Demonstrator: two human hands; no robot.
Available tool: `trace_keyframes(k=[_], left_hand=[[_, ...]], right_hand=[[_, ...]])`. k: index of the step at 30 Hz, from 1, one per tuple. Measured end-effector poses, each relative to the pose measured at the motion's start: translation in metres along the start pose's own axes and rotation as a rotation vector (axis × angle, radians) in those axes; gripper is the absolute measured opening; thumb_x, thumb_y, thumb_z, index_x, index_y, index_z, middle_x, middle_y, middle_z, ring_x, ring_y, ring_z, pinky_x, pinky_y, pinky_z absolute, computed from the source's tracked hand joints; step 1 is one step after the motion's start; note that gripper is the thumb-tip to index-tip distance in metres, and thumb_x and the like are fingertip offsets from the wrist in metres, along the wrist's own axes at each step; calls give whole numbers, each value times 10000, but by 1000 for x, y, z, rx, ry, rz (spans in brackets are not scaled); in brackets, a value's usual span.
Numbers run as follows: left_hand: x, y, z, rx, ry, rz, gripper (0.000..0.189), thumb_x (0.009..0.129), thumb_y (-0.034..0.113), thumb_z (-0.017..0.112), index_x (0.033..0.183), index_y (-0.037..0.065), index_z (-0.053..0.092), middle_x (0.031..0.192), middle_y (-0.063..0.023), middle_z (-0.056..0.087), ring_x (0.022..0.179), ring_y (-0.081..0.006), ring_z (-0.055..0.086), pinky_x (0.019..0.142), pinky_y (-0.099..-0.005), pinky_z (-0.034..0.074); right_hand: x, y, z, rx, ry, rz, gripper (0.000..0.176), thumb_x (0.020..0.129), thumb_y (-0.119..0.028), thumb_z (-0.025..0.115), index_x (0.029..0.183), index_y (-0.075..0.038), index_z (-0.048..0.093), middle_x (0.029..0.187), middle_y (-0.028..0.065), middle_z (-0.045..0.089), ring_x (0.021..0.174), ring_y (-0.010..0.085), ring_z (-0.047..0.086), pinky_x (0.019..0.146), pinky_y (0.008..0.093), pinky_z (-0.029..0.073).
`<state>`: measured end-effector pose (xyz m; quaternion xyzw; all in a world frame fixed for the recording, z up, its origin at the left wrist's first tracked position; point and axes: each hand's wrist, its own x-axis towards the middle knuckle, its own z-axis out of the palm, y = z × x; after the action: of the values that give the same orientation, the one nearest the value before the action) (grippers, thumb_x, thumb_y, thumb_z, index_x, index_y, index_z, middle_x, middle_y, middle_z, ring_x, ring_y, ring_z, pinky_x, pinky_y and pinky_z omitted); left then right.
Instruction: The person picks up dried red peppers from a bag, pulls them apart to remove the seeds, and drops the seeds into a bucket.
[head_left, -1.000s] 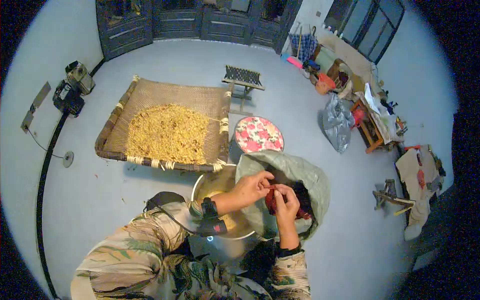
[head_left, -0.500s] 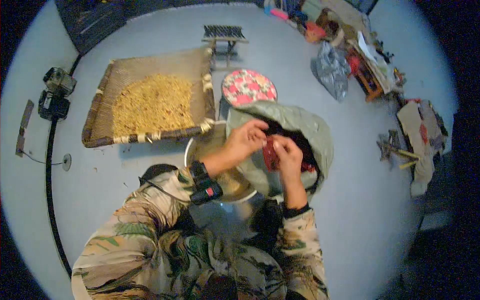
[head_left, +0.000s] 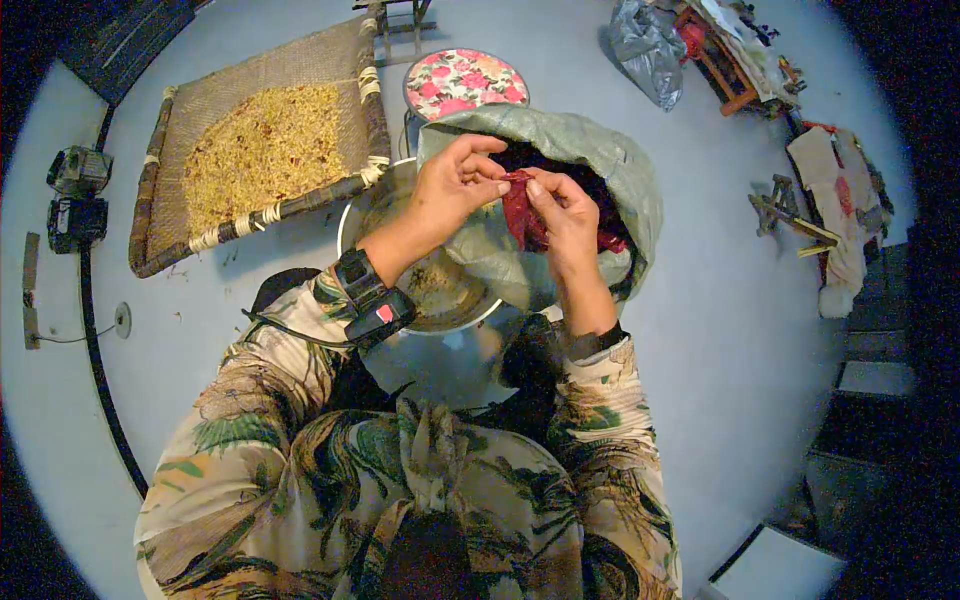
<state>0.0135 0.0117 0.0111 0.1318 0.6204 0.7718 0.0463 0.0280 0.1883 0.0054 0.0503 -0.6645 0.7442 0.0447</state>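
A dark red, wrinkled piece that looks like a dried chili (head_left: 521,212) hangs between my two hands. My left hand (head_left: 452,192) pinches its upper end from the left, and my right hand (head_left: 567,218) grips it from the right with thumb and fingers. Both hands are over the open mouth of a pale green woven sack (head_left: 600,142), with more dark red pieces inside. Partly under the sack and my left forearm is a round metal basin (head_left: 440,310) with small bits at its bottom.
A framed mesh tray (head_left: 375,125) holding yellow seeds stands at the upper left. Behind the sack is a round floral stool (head_left: 465,82). A grey plastic bag (head_left: 647,52) and a small wooden stool (head_left: 790,215) are on the right.
The whole view has shifted, so the surroundings sit higher in the frame. Both hands still hold the red piece, now with its top end pinched between the fingertips.
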Motion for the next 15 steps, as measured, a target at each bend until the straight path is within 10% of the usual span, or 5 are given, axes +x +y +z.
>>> trace_keyframes(k=[15], left_hand=[[-2,2,-3,-5,-42,19,497,801,25,733,1246,37,514,944,-38,661,857,-103,621,784,-248,503]], right_hand=[[-1,-5,5,-193,38,-127,135,872,-60,641,984,8,674,1076,119,678,993,182,619,909,310,472]])
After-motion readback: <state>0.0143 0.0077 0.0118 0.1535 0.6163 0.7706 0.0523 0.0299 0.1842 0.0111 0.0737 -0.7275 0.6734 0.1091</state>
